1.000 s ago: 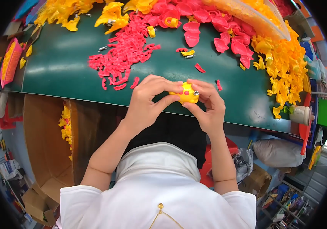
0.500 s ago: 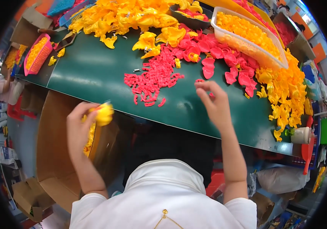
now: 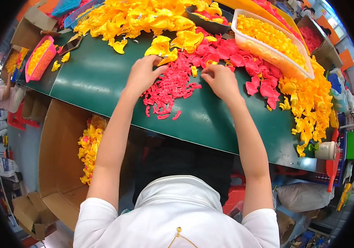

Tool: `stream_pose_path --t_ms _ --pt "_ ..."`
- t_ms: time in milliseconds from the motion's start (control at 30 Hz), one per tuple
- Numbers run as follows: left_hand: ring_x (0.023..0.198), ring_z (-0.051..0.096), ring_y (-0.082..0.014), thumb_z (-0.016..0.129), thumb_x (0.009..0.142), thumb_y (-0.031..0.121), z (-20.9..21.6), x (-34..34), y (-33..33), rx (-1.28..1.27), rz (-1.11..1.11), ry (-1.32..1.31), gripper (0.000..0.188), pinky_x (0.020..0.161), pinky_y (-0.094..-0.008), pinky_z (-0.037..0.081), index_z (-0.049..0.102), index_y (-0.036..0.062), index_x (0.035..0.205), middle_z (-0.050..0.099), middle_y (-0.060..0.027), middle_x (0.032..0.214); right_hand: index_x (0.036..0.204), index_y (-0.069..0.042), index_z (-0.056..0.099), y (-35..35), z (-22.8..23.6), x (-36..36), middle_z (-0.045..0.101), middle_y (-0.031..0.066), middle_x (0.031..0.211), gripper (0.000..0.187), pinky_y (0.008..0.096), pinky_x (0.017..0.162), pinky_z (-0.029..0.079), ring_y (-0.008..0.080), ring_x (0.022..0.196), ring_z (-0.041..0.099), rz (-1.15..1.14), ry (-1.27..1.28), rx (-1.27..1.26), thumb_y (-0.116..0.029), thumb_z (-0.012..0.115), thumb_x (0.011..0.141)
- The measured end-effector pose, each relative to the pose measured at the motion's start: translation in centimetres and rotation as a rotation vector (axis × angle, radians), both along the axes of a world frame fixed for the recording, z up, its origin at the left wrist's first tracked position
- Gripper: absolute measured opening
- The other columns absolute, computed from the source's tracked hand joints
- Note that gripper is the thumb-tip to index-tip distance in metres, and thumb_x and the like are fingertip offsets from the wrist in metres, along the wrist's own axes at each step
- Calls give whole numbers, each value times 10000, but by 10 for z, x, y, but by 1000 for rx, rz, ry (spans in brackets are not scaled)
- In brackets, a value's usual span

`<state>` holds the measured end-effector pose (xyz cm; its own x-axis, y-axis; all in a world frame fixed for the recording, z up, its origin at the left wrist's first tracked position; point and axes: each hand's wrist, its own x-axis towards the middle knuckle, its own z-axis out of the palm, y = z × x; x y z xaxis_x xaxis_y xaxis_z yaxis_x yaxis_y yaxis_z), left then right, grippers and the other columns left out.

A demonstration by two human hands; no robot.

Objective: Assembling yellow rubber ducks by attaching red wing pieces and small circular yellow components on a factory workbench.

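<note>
My left hand (image 3: 143, 75) has reached over the table, its thumb and fingers closed around the tip of a curved yellow plastic piece (image 3: 169, 56). Beneath that hand spreads a heap of small pink plastic strips (image 3: 173, 80). To the right, my right hand (image 3: 221, 82) is closed with bent fingers beside the pink cup-shaped pieces (image 3: 238, 60); whatever its fingertips hold is hidden. A small yellow part (image 3: 194, 71) lies between my two hands.
A green table (image 3: 90, 82) carries a large yellow heap (image 3: 131, 16), a white basket (image 3: 268, 51) of yellow parts and a pink basket (image 3: 40, 60). Below its near edge stands a cardboard box (image 3: 59, 153) with yellow and pink pieces. A lidded cup (image 3: 325, 150) stands at right.
My left hand has moved from above the cardboard box up to the table, and the yellow piece it held has left it. My right hand has moved up to the pink cups.
</note>
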<state>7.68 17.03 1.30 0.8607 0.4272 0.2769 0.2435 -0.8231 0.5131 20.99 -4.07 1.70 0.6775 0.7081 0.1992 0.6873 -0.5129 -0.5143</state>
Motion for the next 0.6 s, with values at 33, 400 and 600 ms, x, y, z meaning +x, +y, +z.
stream_pose_path --t_ms 33,400,600 --pt "792 653 -219 696 840 231 -6 10 6 -4 1 0 272 733 -314 501 664 17 1005 680 -118 981 948 -36 703 -8 9 -4 681 93 784 205 332 694 506 220 723 658 -15 109 -9 -181 706 803" --pt "782 595 -132 688 862 168 -13 35 14 -376 -167 53 228 754 -273 464 641 -10 997 662 -57 891 852 -48 654 -42 -3 -42 603 70 955 113 342 682 488 221 769 614 132 -278 3 -138 707 808" --pt "814 608 -310 694 816 203 -9 24 5 -41 -110 -166 211 770 -345 478 678 50 961 676 -112 953 883 -9 633 -88 5 -86 591 95 862 96 327 635 480 231 718 603 59 -2 163 -45 684 810"
